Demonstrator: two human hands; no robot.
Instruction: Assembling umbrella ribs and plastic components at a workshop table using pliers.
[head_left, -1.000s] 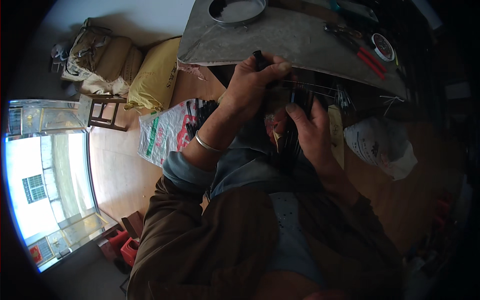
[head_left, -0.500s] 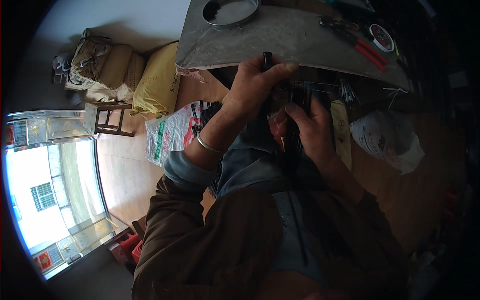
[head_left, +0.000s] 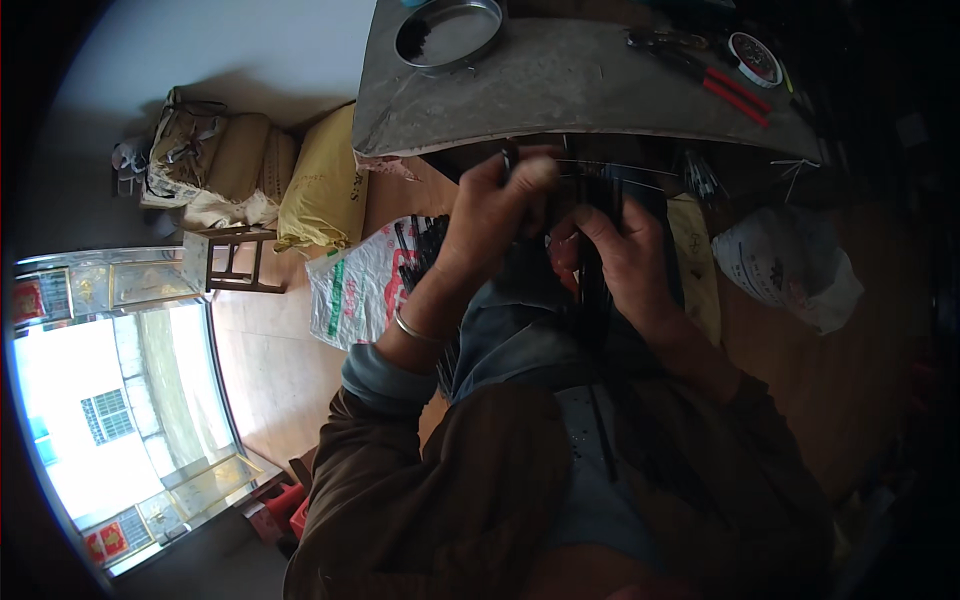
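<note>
My left hand [head_left: 490, 215] is closed in a fist in front of the table edge, with its thumb laid over the fingers. A dark rounded end of a slim black piece [head_left: 510, 154] sticks up out of that fist; the rest is hidden. Beside it my right hand [head_left: 625, 255] is wrapped round a bundle of thin black rods [head_left: 592, 285], held upright above my lap. Something reddish [head_left: 564, 255] shows between the two hands, too dim to name. Thin pale wires [head_left: 625, 172] run sideways just beyond the rods.
The grey table [head_left: 540, 100] bears a round metal dish [head_left: 465, 38], red-handled pliers [head_left: 735, 98] and a small round tin [head_left: 755, 60]. More black rods [head_left: 430, 240] lie on a printed white sack [head_left: 350, 290]. A white plastic bag [head_left: 790, 270] stands right; a wooden stool [head_left: 235, 260] and yellow sack [head_left: 325, 185] stand left.
My left hand has come down and a little left with the black piece, away from the table edge. My right hand keeps its hold on the rods. The whole view has shifted slightly.
</note>
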